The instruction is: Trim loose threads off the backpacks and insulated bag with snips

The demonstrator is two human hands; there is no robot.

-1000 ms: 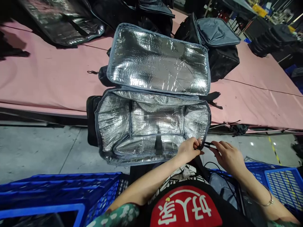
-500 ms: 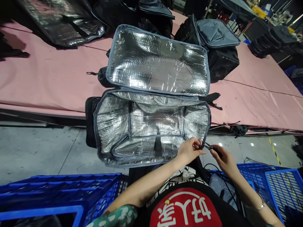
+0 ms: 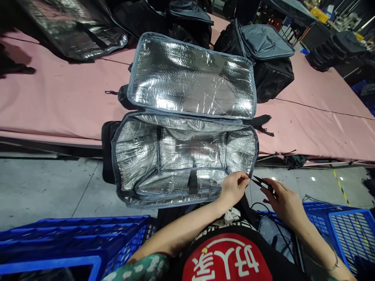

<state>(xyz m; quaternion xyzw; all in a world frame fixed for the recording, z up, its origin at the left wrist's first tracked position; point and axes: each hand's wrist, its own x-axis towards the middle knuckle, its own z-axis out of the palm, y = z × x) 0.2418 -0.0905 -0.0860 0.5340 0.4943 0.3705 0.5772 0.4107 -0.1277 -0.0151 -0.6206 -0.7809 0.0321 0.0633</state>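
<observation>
A large insulated bag [image 3: 136,150] stands open before me at the table's edge, lined with crinkled silver foil. Its foil-faced lid [image 3: 193,78] is folded back onto the table. My left hand [image 3: 234,189] has thumb and fingers pinched on the bag's trimmed rim [image 3: 255,156], at the near right corner. A thread there is too fine to make out. In my right hand [image 3: 284,197] are black thread snips [image 3: 265,185], their blades parted and pointing at the left fingertips. A dark strap [image 3: 192,182] lies against the foil inside the bag.
Pink cloth covers the long table [image 3: 73,101]. Behind stand other dark bags [image 3: 272,76] and another foil-lined one [image 3: 84,35]. Blue plastic crates flank me, one on the left [image 3: 125,238] and one on the right [image 3: 354,230]. Stacked dark pieces [image 3: 334,50] lie far right.
The snips' blades have come apart and now sit slightly right of the left fingers. My left hand stays pinched at the rim corner. The bag appears shifted slightly left.
</observation>
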